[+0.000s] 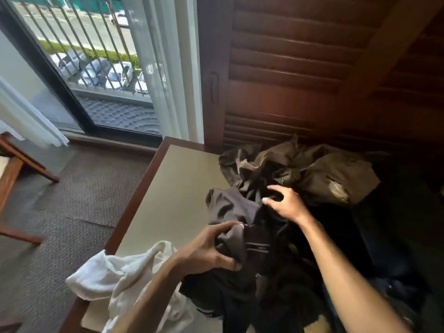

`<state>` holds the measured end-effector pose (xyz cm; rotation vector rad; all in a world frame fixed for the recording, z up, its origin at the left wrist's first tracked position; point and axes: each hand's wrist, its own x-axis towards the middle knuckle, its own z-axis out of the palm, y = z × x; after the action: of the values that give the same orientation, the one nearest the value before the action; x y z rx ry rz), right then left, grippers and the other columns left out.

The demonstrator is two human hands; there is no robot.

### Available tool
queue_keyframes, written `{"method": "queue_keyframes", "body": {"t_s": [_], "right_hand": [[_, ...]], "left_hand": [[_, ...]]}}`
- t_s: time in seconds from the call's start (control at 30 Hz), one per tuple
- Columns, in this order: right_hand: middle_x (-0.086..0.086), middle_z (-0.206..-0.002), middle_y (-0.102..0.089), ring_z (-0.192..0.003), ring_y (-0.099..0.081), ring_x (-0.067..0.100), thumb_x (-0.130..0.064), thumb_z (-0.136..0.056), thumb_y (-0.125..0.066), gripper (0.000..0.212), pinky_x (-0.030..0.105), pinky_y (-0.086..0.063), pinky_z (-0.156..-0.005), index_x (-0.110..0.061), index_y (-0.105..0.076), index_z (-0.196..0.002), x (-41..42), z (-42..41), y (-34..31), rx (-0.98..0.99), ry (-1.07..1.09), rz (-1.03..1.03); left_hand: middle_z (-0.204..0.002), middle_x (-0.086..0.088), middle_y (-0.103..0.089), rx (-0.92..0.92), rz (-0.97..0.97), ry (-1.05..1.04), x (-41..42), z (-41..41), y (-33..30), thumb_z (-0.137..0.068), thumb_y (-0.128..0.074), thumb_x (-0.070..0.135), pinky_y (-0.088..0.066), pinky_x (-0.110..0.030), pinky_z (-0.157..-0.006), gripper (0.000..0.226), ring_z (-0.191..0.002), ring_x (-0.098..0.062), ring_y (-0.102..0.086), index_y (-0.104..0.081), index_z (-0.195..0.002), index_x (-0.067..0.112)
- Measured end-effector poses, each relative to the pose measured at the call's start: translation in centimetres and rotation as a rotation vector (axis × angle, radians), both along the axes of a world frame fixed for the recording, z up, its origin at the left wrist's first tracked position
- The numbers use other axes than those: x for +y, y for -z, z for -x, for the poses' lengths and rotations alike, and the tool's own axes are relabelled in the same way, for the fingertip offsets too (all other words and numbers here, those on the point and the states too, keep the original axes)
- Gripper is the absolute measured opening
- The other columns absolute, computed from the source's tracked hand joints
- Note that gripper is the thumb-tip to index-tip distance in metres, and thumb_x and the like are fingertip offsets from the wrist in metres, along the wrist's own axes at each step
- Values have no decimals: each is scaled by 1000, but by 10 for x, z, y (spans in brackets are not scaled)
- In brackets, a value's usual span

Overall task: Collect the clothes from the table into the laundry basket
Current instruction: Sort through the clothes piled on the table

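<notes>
On the tabletop (173, 188) the left hand (211, 251) grips the grey cloth (230, 210) tight while the right hand (286, 203), fingers bent, reaches into the dark clothes (283, 272), so scoop deep; I see no basket.

Bare table top (175, 188) open left of clothes heap (300, 174); louvred wooden door (276, 68) right behind heap; white garment (125, 275) overhangs near-left edge.
</notes>
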<state>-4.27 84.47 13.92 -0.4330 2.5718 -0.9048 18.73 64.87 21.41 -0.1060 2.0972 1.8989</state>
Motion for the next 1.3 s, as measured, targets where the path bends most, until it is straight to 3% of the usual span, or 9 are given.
{"method": "queue_keyframes", "body": {"t_s": [0.1,0.17,0.33,0.5,0.7,0.8,0.93,1.1,1.3], "right_hand": [[-9,-101,-75,-100,-69,9,-41,-90,-71,21,27,-53,-96,-26,-74,-103,4,-62,-27,-216,-1,287],[-13,-80,-67,-79,-59,7,-62,-91,-57,44,13,-47,-74,-21,-65,-80,5,-106,-33,-457,-10,280],[-3,-134,-59,-135,-50,13,-76,-82,-50,72,27,-35,-114,-22,-62,-128,10,-187,-25,-371,234,481],[-7,-164,28,-149,32,20,-92,-71,-45,103,56,15,-119,-56,6,-153,-12,-267,-10,187,-362,-189],[11,-168,-5,-154,9,38,-85,-73,-50,110,81,-7,-109,-46,9,-156,-22,-242,26,359,-317,-399],[4,-168,18,-151,24,38,-94,-69,-45,105,77,6,-109,-56,6,-153,-31,-224,16,399,-340,-382],[-5,-160,38,-151,19,43,-99,-70,-32,95,79,5,-110,-60,-1,-151,-59,-226,33,255,-416,-440],[7,-166,-17,-146,-21,48,-90,-81,-17,77,75,-17,-109,-51,-42,-143,-89,-224,65,266,-290,-474],[10,-120,-63,-105,-55,38,-72,-83,-52,51,53,-41,-86,-28,-72,-98,-108,-203,97,624,-75,-383]], "left_hand": [[-125,-10,-68,9,-48,67,11,-13,2,-75,-87,6,-49,-46,-105,69,-119,-31,-64,-58,-137,17],[-131,-1,-66,36,37,-34,10,-18,24,-69,-93,16,-49,-45,-107,79,-122,-21,-63,-58,-137,31],[-127,-7,-58,-50,490,-392,12,-40,88,-65,-91,29,-52,-38,-96,83,-111,-29,-64,-54,-139,28],[-150,-19,-41,-56,876,-411,5,-57,102,-82,-76,32,-39,-46,-108,75,-132,-39,-44,-44,-149,20],[-165,-17,-3,-256,1104,-558,-33,-137,97,-87,-40,81,-6,-70,-115,81,-150,-49,-7,-10,-155,50],[-164,-12,26,-396,939,-548,-30,-167,118,-77,-27,93,1,-72,-116,89,-150,-50,14,18,-147,63],[-165,2,26,-264,884,-600,-19,-164,139,-73,-22,95,-8,-68,-119,83,-153,-42,6,-2,-148,68],[-168,1,-2,-221,1034,-573,-24,-126,162,-82,-36,87,-23,-66,-115,63,-151,-39,-12,-39,-140,63],[-122,5,-52,324,1238,-681,-45,-87,179,-78,-74,58,-51,-46,-83,28,-107,-27,-56,-76,-93,34]]}}
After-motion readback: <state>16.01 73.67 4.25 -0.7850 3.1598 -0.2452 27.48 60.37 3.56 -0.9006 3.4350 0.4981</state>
